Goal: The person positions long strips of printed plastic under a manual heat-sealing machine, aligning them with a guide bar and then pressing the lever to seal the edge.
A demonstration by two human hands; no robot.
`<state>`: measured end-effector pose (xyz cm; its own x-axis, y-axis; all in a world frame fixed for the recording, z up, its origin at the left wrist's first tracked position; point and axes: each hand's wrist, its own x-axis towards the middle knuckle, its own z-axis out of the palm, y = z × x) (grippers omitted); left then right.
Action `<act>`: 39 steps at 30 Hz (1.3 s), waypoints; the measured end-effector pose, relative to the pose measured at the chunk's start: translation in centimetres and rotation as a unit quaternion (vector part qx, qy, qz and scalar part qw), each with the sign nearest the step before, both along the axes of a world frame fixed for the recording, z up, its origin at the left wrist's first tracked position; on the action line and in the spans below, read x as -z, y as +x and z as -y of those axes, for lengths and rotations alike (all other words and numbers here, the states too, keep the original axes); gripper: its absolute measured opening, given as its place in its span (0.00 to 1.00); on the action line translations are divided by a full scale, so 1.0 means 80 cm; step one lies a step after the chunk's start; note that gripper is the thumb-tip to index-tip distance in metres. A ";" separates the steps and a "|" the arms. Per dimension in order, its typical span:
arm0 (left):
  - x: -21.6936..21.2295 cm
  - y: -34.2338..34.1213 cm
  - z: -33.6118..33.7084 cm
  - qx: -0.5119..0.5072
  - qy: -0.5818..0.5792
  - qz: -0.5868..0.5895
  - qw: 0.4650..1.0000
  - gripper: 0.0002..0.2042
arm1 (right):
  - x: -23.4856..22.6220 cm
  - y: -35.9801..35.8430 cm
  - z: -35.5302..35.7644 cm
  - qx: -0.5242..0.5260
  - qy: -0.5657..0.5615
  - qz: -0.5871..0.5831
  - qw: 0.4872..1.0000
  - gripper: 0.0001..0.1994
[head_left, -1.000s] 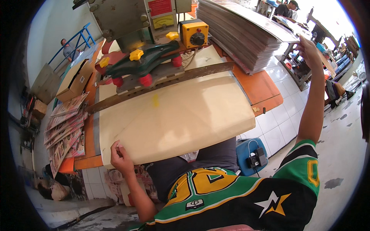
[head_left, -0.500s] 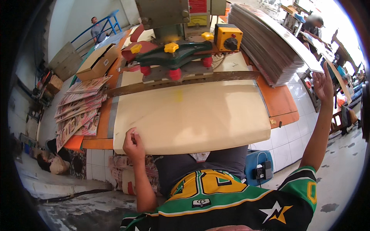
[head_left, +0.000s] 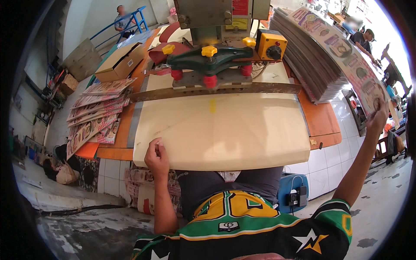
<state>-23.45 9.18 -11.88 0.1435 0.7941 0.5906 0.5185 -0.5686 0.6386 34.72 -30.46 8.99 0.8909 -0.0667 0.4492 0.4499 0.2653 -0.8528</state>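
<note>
At the far right my right hand (head_left: 378, 116) grips the near end of a long printed cardboard sheet (head_left: 338, 47) with round pictures on it. This sheet lies over the tall stack of boards (head_left: 310, 65) and tilts out past its near edge. My left hand (head_left: 157, 159) is closed, fingers curled, at the left front of a cream sheet (head_left: 225, 125) that covers the work surface. Whether anything small is between those fingers cannot be made out. Beyond the cream sheet stands a press with a dark green clamp head (head_left: 210, 60) and a long metal blade bar (head_left: 260, 89).
Cut printed pieces (head_left: 97, 115) lie in a loose pile on the left, in front of an open cardboard box (head_left: 119, 63). A yellow control box (head_left: 271, 44) sits right of the press. One person (head_left: 123, 21) is at the back left, another (head_left: 363, 42) at the back right.
My right hand, open beside the stack before, has closed on the end of the top sheet, whose printed face now shows. The view has shifted slightly; my left hand stays near the sheet's left front.
</note>
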 end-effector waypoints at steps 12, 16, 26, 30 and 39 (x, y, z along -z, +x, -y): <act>0.003 0.000 0.000 -0.001 0.007 0.005 1.000 0.07 | 0.084 -0.031 0.119 0.151 0.081 0.060 0.983 0.26; 0.004 0.001 -0.003 0.002 0.012 0.005 1.000 0.07 | 0.127 -0.023 0.138 0.081 0.245 -0.047 0.965 0.30; 0.001 0.002 -0.001 0.005 -0.004 0.014 1.000 0.06 | 0.233 -0.030 0.159 -0.015 0.298 -0.107 0.948 0.27; 0.001 -0.002 -0.001 0.002 -0.023 0.016 1.000 0.06 | 0.236 -0.055 0.141 -0.028 0.241 -0.133 0.961 0.28; -0.052 -0.008 -0.010 0.275 -0.298 0.258 0.877 0.21 | 0.229 -0.064 0.091 -0.173 -0.087 0.000 0.981 0.22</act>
